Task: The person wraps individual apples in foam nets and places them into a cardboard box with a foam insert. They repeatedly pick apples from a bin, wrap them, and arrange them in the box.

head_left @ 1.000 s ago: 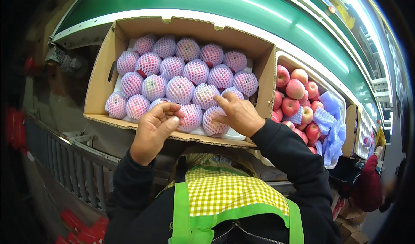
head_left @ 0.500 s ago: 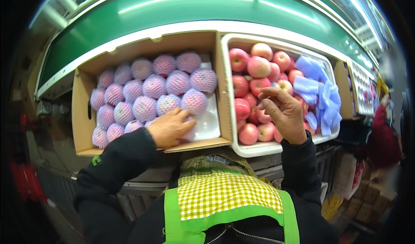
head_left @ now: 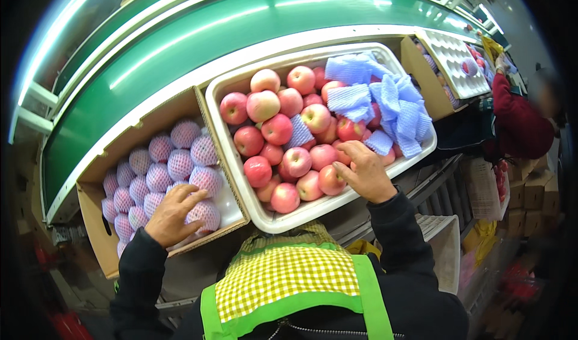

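My left hand (head_left: 174, 215) is over the near right part of a cardboard box (head_left: 96, 237), fingers apart. Beside its thumb and fingertips sits a netted apple (head_left: 206, 215), at the end of rows of apples in pinkish-purple foam nets. A white tray (head_left: 229, 204) shows along the box's right side. My right hand (head_left: 366, 174) hovers low over the near right part of a white plastic crate (head_left: 271, 224), thumb and fingers apart. Close to its thumb lies a bare red apple (head_left: 332, 180). Whether the fingertips touch the fruit, I cannot tell.
Blue foam nets (head_left: 394, 114) cover the crate's right side, and one net (head_left: 300, 131) lies among the apples. A green conveyor belt (head_left: 198, 42) runs behind. At the right, a co-worker in a dark red sleeve (head_left: 521, 120) stands by another box and a white moulded tray (head_left: 451, 63).
The view has turned right, so box and crate sit further left. My left hand has lifted back from the netted apple. My right hand has come down toward the crate's near right apples.
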